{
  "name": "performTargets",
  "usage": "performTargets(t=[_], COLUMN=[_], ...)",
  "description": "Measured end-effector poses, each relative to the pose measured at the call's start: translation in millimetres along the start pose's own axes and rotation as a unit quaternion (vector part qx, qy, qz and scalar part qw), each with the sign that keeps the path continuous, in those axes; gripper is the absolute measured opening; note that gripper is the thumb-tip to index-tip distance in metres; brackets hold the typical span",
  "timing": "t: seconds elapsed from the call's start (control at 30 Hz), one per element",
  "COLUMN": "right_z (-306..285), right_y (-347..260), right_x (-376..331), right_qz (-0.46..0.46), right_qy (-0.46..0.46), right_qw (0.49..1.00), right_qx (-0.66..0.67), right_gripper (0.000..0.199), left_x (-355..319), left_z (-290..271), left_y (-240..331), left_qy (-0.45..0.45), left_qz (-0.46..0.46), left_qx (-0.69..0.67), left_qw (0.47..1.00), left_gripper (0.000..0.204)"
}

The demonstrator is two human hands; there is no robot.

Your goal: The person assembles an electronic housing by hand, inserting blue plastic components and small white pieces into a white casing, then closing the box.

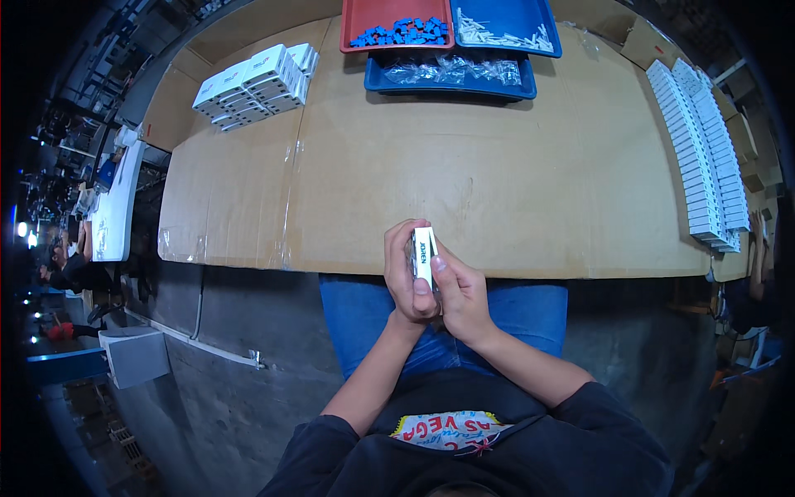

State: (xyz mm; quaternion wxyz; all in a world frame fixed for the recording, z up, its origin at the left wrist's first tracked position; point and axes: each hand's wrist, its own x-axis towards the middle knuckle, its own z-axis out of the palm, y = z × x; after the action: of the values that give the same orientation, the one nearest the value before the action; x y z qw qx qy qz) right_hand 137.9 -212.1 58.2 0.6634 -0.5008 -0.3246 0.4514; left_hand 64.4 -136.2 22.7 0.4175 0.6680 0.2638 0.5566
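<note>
Both my hands are closed around one small white box (424,245), held upright over the table's near edge, above my lap. My left hand (402,277) wraps its left side, thumb on the front low down. My right hand (464,298) grips the right side, its thumb tip against the box's right edge. Dark print runs along the narrow face turned up to me. A dark strip shows at its right edge; whether that is an opening I cannot tell. The palms hide the rest of the box.
The cardboard-covered table (464,182) bears a stack of white boxes (257,83) far left and long rows of white boxes (696,157) at right. At the back are a red tray (356,16) of blue pieces, a blue tray (551,16) of white sticks and a lower blue tray (381,81) with clear bags.
</note>
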Motion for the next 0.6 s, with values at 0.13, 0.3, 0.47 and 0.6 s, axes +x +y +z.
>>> performTargets(t=[0.13,0.3,0.47,0.6], right_z=[0.0,-7.1,-38.0,-47.3], right_y=[0.4,0.3,-11.4,-14.5], right_x=[0.9,15.7,27.3,24.0], right_qz=[0.013,0.062,0.162,-0.074], right_qy=[-0.007,-0.021,-0.079,-0.099], right_qw=[1.0,0.997,0.982,0.954], right_qx=[0.011,0.034,0.061,-0.273], right_gripper=[0.049,0.053,0.061,0.085], left_x=[1.0,8.6,12.1,17.2], left_z=[-0.2,-2.4,-9.2,-3.2], left_y=[1.1,2.5,-1.4,18.7], left_qy=[0.012,-0.04,-0.114,-0.055], left_qz=[-0.007,-0.039,-0.046,-0.267], left_qx=[-0.024,0.04,0.081,-0.161], left_qw=[1.0,0.998,0.989,0.949], left_gripper=[0.08,0.099,0.119,0.103])
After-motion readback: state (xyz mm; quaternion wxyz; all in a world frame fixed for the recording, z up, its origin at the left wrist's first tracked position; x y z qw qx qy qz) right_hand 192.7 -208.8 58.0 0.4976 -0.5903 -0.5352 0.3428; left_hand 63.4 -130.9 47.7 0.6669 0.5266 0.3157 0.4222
